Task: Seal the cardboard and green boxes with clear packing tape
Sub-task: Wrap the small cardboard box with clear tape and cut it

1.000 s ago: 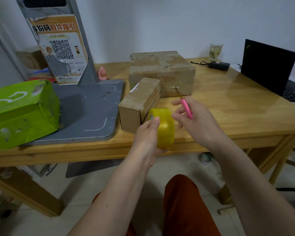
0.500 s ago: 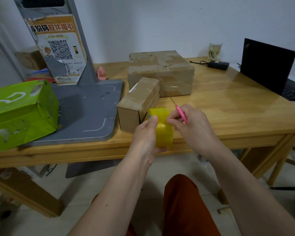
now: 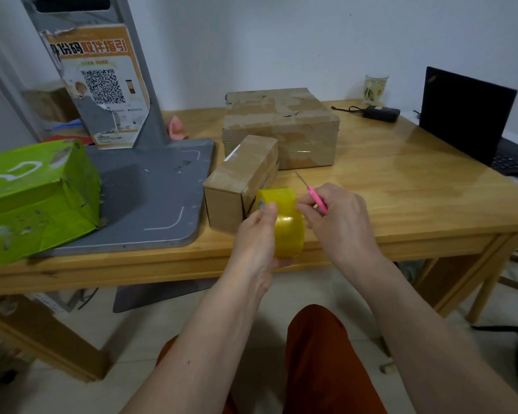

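Left hand (image 3: 259, 234) grips the tape roll (image 3: 284, 222) at the table's (image 3: 401, 186) near edge, just beside the small cardboard box (image 3: 240, 180); right hand (image 3: 338, 216) pinches a pink-handled blade (image 3: 314, 195) — fingertips at the roll; light, rigid, slick film — probably best held by its rim.

Small cardboard box (image 3: 242, 180) just beyond hands, large box (image 3: 281, 127) behind, bare tabletop (image 3: 401, 186) rightward

light: soft, even | glare: tabletop (image 3: 416, 162) | edges: wide-angle bowed
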Demonstrator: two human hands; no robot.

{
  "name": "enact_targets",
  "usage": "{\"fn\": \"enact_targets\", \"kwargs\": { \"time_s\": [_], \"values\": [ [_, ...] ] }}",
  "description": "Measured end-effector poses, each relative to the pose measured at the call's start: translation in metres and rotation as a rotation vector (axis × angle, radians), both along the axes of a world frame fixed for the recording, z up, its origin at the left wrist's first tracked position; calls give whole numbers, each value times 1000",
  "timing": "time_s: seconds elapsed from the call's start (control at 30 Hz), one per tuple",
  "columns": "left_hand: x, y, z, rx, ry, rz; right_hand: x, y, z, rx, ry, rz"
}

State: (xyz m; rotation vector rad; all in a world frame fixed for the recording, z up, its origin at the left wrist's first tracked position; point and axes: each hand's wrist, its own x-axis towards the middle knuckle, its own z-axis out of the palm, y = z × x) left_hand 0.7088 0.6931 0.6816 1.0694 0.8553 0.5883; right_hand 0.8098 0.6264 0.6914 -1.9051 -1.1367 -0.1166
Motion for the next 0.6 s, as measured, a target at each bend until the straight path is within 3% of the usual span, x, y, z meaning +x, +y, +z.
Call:
{"fn": "enact_targets", "kwargs": {
  "time_s": [0.23,0.6],
  "values": [
    [1,-4,2,39,4,3,-8,-2,5,-82,-190,-28],
    [-2,-2,3,9,3,19,6,-9,11,-163,104,257]
  ]
}}
